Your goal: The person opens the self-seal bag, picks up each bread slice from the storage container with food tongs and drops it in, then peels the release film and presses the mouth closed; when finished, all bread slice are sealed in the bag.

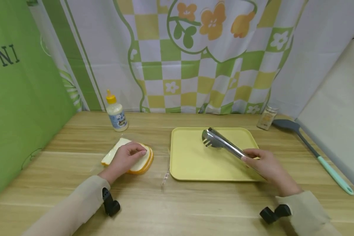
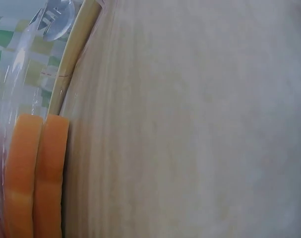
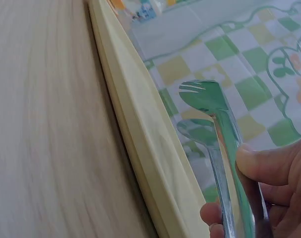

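Two bread slices [image 1: 144, 165], white with orange-brown crusts, lie stacked in a clear plastic bag [image 2: 19, 64] on the table's left side. Over them is my left hand [image 1: 125, 160], thumb and fingertips brought together, pinching the bag's upper film. Only a sliver of that hand shows in the left wrist view, beside the orange crusts [image 2: 50, 178]. My right hand [image 1: 264, 165] grips metal tongs [image 1: 228, 146] by the handle, thumb on top. Their toothed heads [image 3: 205, 96] stand slightly apart with nothing between them, over a yellow tray [image 1: 188, 165].
A squeeze bottle [image 1: 117, 116] with a yellow cap stands behind the bread. At the back right are a small glass jar [image 1: 267, 118] and a dark spatula [image 1: 308, 142] with a mint handle. A patterned curtain [image 1: 191, 75] hangs behind the wooden table [image 1: 188, 209].
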The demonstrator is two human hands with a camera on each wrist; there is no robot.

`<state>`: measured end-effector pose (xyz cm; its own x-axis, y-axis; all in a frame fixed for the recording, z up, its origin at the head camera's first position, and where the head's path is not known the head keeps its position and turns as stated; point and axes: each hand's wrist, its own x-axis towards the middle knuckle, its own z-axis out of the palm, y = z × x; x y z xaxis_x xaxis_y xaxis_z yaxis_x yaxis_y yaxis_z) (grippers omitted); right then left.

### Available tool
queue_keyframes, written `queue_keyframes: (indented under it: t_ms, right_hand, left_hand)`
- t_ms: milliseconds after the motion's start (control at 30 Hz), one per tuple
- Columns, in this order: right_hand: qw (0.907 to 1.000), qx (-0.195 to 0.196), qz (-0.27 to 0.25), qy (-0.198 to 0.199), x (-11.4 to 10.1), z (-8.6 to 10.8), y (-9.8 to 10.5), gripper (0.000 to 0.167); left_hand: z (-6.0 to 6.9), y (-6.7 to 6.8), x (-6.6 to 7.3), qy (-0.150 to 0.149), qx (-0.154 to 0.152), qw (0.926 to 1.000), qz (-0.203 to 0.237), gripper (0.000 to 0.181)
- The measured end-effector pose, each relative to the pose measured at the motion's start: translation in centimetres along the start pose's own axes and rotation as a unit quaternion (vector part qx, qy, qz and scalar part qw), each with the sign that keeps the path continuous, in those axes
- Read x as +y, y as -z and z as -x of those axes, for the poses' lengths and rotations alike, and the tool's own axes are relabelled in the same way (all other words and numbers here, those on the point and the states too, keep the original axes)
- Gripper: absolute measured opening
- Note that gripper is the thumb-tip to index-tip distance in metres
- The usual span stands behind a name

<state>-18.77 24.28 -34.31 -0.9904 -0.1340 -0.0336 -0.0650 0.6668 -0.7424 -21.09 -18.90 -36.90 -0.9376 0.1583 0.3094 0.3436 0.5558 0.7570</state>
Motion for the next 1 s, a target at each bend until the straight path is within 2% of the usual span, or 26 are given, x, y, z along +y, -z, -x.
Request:
queue_keyframes:
  t_ms: [233, 367, 500, 667, 800, 1000]
  right_hand:
    - [0.9974, 0.029, 0.041, -0.053, 2.1, 1.0, 2.3, 0.069]
    - [0.9948, 0.040, 0.046, -0.082, 3.4, 1.4, 3.4, 0.076]
    - [0.9905, 0.089, 0.059, -0.086, 4.9, 1.8, 4.1, 0.073]
    - [0.9803, 0.149, 0.092, -0.091, 6.2, 2.2, 4.8, 0.067]
    - [0.9758, 0.166, 0.090, -0.110, 6.5, 2.4, 5.1, 0.063]
    - [0.9696, 0.178, 0.085, -0.145, 6.9, 2.6, 5.2, 0.067]
  left_hand:
    - [0.1, -0.1, -0.3, 0.000, 0.002, 0.9999, -0.010, 0.005]
    - [0.1, -0.2, -0.4, 0.000, 0.002, 1.0000, -0.010, 0.004]
    - [0.1, -0.3, -0.5, 0.001, -0.001, 0.9999, -0.013, 0.004]
    - [0.1, -0.3, -0.6, -0.004, -0.003, 0.9999, -0.015, 0.004]
    - [0.1, -0.3, -0.6, -0.009, -0.005, 0.9998, -0.017, 0.004]
    - [0.1, -0.3, -0.7, -0.010, -0.005, 0.9998, -0.019, 0.006]
